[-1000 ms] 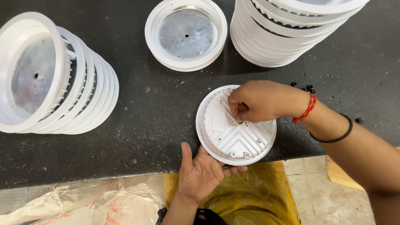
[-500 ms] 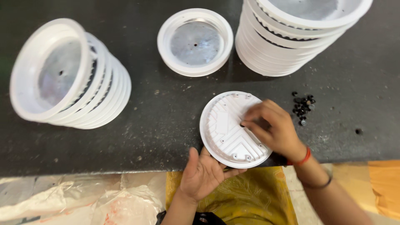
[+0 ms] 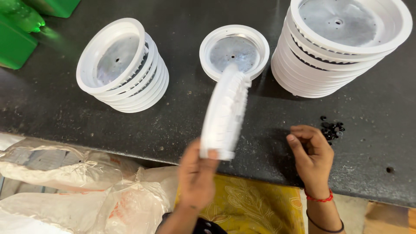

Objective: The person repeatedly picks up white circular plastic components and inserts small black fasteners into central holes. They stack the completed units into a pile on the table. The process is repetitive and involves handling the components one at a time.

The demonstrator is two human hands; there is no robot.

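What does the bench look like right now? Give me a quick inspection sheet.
Surface: dark worktop, speckled with dust.
Job's things: white round housing tilted on edge; single housing lying flat; leaning stack; tall stack; small black parts.
Clutter: green containers.
Hands: left hand holds the tilted housing; right hand empty, beside the black parts.
Cables: nothing seen.
Surroundings: plastic sacks, yellow cloth.

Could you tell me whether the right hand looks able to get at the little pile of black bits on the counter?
Probably yes: the right hand rests empty beside the black bits, with only bare counter between them.
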